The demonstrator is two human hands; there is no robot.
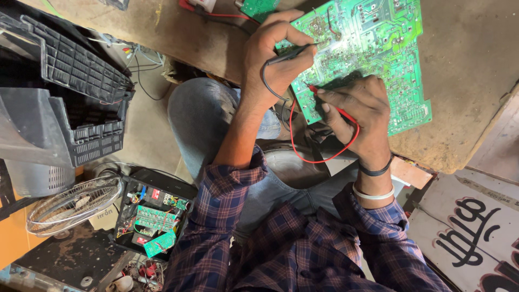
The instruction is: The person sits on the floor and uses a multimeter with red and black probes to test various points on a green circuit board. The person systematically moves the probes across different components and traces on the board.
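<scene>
Head camera view: left hand (275, 59) pinches a black test probe (289, 53) and right hand (359, 111) grips a red test probe (330, 103), both tips touching a green circuit board (373, 48) lying on a worn workbench (465, 65) above the person's lap.

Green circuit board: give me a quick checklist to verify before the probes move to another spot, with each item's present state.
1. Black probe gripped in left hand: ok.
2. Red probe gripped in right hand: ok.
3. Both tips touching the green circuit board: cannot tell, too small.
4. Board lying flat on the workbench: ok.
5. Red lead hanging free of the board: ok.
6. Board edge past the bench edge: not ok, it overhangs.
</scene>
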